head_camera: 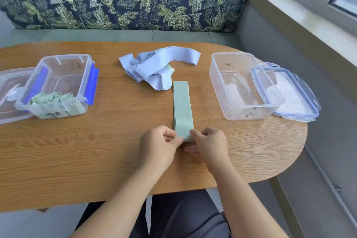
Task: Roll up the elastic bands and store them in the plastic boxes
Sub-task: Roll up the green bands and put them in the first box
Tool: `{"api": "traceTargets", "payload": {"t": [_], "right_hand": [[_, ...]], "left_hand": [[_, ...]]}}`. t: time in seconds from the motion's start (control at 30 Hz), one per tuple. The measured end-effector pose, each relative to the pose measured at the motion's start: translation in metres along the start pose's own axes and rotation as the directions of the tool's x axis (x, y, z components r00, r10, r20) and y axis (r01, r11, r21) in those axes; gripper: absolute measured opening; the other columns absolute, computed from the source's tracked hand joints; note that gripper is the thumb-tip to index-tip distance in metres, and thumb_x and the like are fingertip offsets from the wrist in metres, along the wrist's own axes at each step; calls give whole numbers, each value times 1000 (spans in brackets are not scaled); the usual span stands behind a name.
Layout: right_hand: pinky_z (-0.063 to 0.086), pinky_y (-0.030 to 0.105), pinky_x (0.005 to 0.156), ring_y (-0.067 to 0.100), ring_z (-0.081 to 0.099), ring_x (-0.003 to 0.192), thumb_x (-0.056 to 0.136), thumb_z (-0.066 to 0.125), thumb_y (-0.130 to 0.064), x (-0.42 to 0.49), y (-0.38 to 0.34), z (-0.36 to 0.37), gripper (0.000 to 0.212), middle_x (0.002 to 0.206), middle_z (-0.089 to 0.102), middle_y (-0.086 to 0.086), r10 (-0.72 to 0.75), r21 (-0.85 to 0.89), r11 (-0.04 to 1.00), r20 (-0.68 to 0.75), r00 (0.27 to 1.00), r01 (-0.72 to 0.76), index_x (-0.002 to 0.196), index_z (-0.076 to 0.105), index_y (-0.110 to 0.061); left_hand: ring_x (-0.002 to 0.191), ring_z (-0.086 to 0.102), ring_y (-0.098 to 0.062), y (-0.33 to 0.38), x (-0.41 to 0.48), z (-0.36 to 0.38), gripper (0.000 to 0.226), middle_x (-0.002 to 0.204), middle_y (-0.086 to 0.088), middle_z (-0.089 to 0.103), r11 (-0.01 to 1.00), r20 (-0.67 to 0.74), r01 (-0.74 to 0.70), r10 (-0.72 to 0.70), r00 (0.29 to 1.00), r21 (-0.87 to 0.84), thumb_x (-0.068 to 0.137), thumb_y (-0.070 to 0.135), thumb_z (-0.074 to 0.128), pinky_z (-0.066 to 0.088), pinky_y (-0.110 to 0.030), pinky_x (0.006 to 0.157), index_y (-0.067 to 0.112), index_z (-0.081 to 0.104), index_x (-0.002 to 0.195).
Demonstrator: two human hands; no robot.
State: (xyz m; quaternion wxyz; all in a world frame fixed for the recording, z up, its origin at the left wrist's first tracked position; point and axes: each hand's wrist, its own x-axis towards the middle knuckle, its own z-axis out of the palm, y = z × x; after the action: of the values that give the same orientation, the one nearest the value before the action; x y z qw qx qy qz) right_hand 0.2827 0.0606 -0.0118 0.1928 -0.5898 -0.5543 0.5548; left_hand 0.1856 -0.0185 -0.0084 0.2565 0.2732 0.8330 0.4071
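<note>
A: Hands, how are they set?
B: Left hand [160, 141] and right hand [209, 141] are held close together with fingers curled. The near end of the green band [182, 106] is pinched by both, and a first small turn appears to be started.
A: The band itself?
B: Laid flat and straight on the table [96, 150], running away from the hands.
A: Progress?
B: Judged partway. Well left of the green band, three green rolls [53, 97] are stored in the left box [59, 85]. Just beyond the band's far end, a loose heap of blue bands [154, 65] is left unrolled. Right of the band, no rolls can be made out in the right box [243, 87]; its lid [287, 92] is set beside it.
</note>
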Motion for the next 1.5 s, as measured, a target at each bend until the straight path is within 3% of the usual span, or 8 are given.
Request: {"api": "traceTargets", "payload": {"t": [0.13, 0.3, 0.43, 0.53, 0.7, 0.87, 1.17, 1.5], "right_hand": [[55, 29, 51, 20, 71, 55, 89, 64, -10, -7, 3, -2, 30, 57, 67, 8, -10, 217, 976, -16, 1000, 14, 70, 41, -11], [52, 23, 49, 23, 70, 56, 88, 66, -5, -14, 8, -2, 34, 67, 65, 17, -92, 305, 947, -45, 995, 102, 67, 40, -9], [56, 35, 55, 32, 70, 60, 89, 66, -6, -14, 11, -2, 37, 68, 65, 20, -171, 271, 946, -51, 984, 179, 64, 39, -10], [59, 41, 60, 38, 69, 64, 87, 67, -7, -16, 12, -1, 36, 69, 62, 27, -208, 242, 947, -44, 977, 213, 63, 41, -10], [60, 45, 61, 43, 69, 68, 87, 69, -7, -20, 13, -1, 32, 77, 64, 33, -195, 267, 942, -58, 979, 203, 66, 44, -7], [52, 27, 48, 34, 68, 59, 86, 69, -5, -25, 13, -2, 34, 76, 65, 32, -174, 308, 933, -68, 982, 187, 65, 43, -7], [50, 21, 49, 17, 65, 57, 96, 58, -28, -25, 6, -19, 26, 75, 72, 8, -81, 461, 887, 231, 969, -36, 102, 66, -4], [46, 20, 54, 11, 59, 61, 86, 70, -13, -26, 14, -15, 11, 78, 70, 7, -133, 439, 898, 353, 926, -39, 93, 71, -4]], "left_hand": [[70, 64, 0, 0, -4, -2, 12, 76, 10, 70, 999, 23, -22, 23, 999, -34, 78, 28, 80, 43, -5, 56, 24, 70, 83], [82, 70, -9, -3, -14, -6, 31, 87, 5, 72, 962, 109, 130, -106, 988, -241, 78, 28, 80, 58, -31, 80, 18, 64, 104], [96, 70, -21, 6, -14, -13, 23, 99, -8, 75, 657, 413, 496, -294, 862, -567, 95, 23, 61, 56, -36, 86, 3, 66, 105], [93, 72, -25, 12, -12, -11, 20, 98, -14, 75, 562, 481, 545, -274, 833, -622, 98, 14, 54, 56, -35, 85, 1, 66, 108], [92, 73, -24, 12, -16, -4, 14, 94, -12, 76, 589, 408, 466, -239, 881, -661, 92, 3, 61, 55, -38, 91, 3, 65, 105], [75, 73, -13, 13, -19, -4, 17, 87, -8, 76, 646, 332, 368, -184, 925, -668, 88, -4, 63, 56, -19, 61, 1, 65, 104], [69, 66, -3, 6, -14, -3, 10, 83, -1, 76, 691, 253, 310, -187, 949, -653, 85, 11, 72, 52, -17, 62, 7, 71, 94], [62, 65, -1, 8, -16, -5, 24, 74, 0, 74, 777, 173, 266, -203, 964, -570, 84, 32, 72, 51, -21, 61, 10, 69, 76]]}}
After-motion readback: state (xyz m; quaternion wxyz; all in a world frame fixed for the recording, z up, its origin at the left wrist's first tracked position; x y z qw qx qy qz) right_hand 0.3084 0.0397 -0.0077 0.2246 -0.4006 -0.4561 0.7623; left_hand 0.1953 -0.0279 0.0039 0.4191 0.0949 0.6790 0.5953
